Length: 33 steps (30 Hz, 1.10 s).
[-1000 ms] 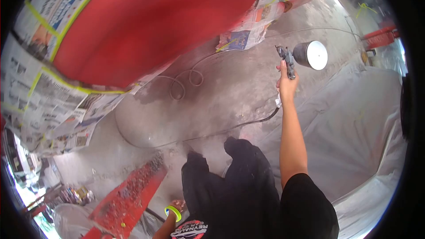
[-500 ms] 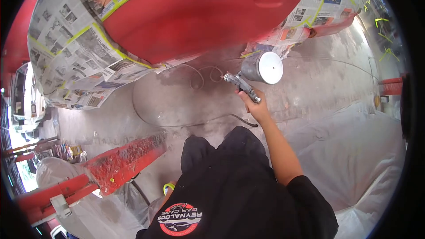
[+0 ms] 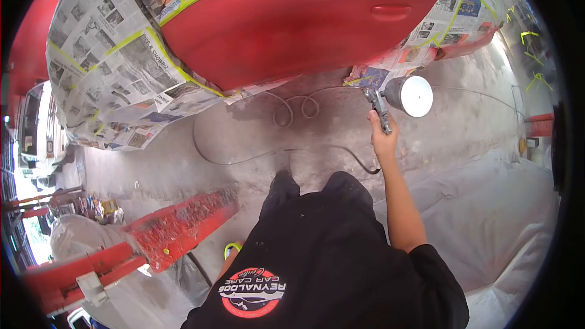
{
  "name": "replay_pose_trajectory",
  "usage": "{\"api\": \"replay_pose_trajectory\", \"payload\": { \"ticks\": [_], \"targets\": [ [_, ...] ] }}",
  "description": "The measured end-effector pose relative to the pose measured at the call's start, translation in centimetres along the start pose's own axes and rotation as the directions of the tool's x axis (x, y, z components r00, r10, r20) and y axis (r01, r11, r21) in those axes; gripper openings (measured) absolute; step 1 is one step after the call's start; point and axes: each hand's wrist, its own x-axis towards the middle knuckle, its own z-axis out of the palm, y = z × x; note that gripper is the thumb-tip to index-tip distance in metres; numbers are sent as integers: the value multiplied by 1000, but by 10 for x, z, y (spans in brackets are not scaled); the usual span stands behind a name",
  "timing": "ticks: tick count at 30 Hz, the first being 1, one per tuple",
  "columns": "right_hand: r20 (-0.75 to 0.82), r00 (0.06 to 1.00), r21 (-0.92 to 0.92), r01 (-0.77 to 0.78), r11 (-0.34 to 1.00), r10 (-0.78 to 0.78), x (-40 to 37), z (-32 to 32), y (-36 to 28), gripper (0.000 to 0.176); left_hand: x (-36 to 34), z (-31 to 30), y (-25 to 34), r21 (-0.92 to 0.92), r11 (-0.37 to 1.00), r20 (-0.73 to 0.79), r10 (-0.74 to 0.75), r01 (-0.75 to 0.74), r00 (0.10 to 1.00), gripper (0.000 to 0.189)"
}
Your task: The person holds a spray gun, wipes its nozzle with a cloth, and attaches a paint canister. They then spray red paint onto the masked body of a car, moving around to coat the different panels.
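My right hand [image 3: 384,139] is wrapped round the handle of a metal spray gun [image 3: 379,111], held out in front of me at the right. The gun's grey cup with a round white lid [image 3: 416,96] sticks out to its right. Just beyond the gun is the lower edge of a glossy red car panel [image 3: 304,24] with a recessed handle [image 3: 391,11]. Newspaper [image 3: 116,55] stuck down with yellow-green tape surrounds the panel. Of my left side only a bit of forearm and a roll of yellow-green tape [image 3: 231,249] show; the left hand itself is hidden.
A thin hose [image 3: 286,150] loops over the grey floor [image 3: 146,173]. A red lift arm [image 3: 183,222] lies at the lower left, beside plastic-covered things. Plastic sheeting [image 3: 475,207] spreads on the right. A white vehicle [image 3: 52,134] stands at the far left.
My right hand and the spray gun have moved to the right along the panel's lower edge, and the gun has turned more upright in view. The camera view has shifted slightly.
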Motion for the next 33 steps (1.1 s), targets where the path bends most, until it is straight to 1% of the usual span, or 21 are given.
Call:
{"api": "replay_pose_trajectory", "payload": {
  "ticks": [1, 2, 5, 8, 9, 10, 12, 13, 15, 16, 19, 20, 22, 23, 24, 27, 28, 30, 31, 32, 33],
  "targets": [
    [-14, 999, 15, -48, 999, 48, -1, 6, 2, 28, 12, -13, 1, 20, 1000, 10, 22, -22, 1000, 31],
    [-53, 998, 49, -39, 998, 41, -2, 14, 1, 30, 30, -28, 2, 43, 998, 22, 52, -52, 998, 31],
    [-125, 992, 17, -10, 1000, 12, -5, 36, 2, 30, 83, -81, 12, 123, 981, 51, 148, -153, 988, 32],
    [-165, 980, 61, -100, 993, 109, -19, 67, -12, 32, 118, -128, 36, 179, 956, 71, 222, -231, 972, 33],
    [-138, 984, 57, -105, 993, 112, -22, 78, -16, 33, 124, -140, 50, 190, 952, 71, 231, -240, 970, 33],
    [-113, 986, 54, -115, 992, 120, -28, 89, -19, 34, 128, -150, 64, 206, 949, 70, 229, -239, 971, 34],
    [-61, 991, 46, -118, 992, 121, -42, 108, -22, 36, 110, -161, 107, 207, 968, 45, 135, -142, 990, 37],
    [-21, 993, 11, -116, 993, 116, -48, 114, -26, 35, 108, -167, 113, 207, 974, 33, 84, -89, 996, 38],
    [60, 993, -58, -103, 993, 106, -56, 122, -44, 35, 121, -182, 106, 305, 944, 26, 119, -122, 992, 39],
    [8, 1000, -68, 27, 997, -26, -57, 129, -52, 33, 129, -188, 102, 351, 926, 24, 139, -139, 990, 40],
    [-135, 990, -88, 14, 996, -26, -54, 141, -50, 32, 111, -193, 129, 375, 924, 9, 69, -67, 998, 41],
    [-175, 985, -78, -18, 997, 4, -52, 145, -49, 30, 113, -196, 128, 368, 925, 25, 87, -91, 996, 41],
    [-179, 971, -11, -163, 987, 158, -55, 151, -53, 30, 114, -203, 123, 350, 927, 57, 125, -137, 991, 40],
    [-179, 956, 23, -233, 972, 233, -56, 155, -56, 29, 120, -208, 118, 346, 928, 101, 111, -140, 989, 39],
    [-160, 980, 43, -109, 993, 115, -60, 161, -55, 31, 126, -212, 113, 342, 929, 145, 97, -142, 985, 38],
    [76, 996, 56, -57, 997, 52, -76, 170, -76, 29, 131, -219, 106, 251, 957, 192, 98, -146, 976, 38],
    [117, 993, 72, -32, 997, 23, -77, 173, -78, 29, 131, -221, 106, 207, 967, 193, 106, -146, 976, 38],
    [183, 983, 92, -14, 996, -3, -75, 178, -81, 30, 147, -228, 97, 392, 908, 119, 106, -144, 987, 39],
    [167, 986, 113, -44, 993, 24, -73, 181, -80, 29, 154, -231, 92, 478, 867, 82, 113, -138, 990, 40],
    [150, 987, 135, -72, 988, 52, -71, 184, -79, 27, 152, -230, 97, 474, 875, 74, 69, -96, 995, 41],
    [72, 994, 166, -92, 982, 81, -66, 185, -74, 26, 141, -227, 114, 469, 882, 65, 27, -54, 998, 41]
  ]
}}
